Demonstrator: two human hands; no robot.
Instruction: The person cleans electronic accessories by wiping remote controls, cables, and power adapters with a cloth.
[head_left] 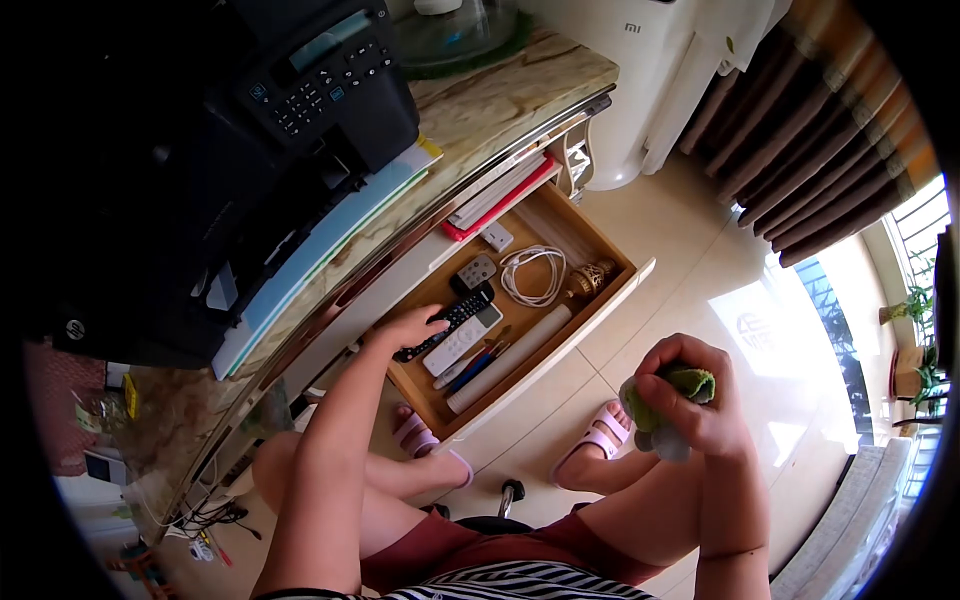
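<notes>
My left hand (pixel 408 329) reaches into the open wooden drawer (pixel 612 308), its fingers closed on the near end of a black remote control (pixel 466 311). Right beside that lies a white remote control (pixel 462 341), with a small grey remote (pixel 473 272) on the other side. Several pens (pixel 476 368) and a long white roll (pixel 512 358) lie along the drawer's front. Over the floor, to the right of the drawer, my right hand (pixel 700 405) is closed around a crumpled green cloth (pixel 690 384); a greyish part of the bundle hangs below the fingers.
A coiled white cable (pixel 532 276), a white adapter (pixel 496 236) and a brown ornate object (pixel 588 279) share the drawer. Above it, a black printer (pixel 300 90) stands on the marble-patterned top (pixel 540 75). A white appliance (pixel 625 100) and brown curtain (pixel 800 150) are beyond.
</notes>
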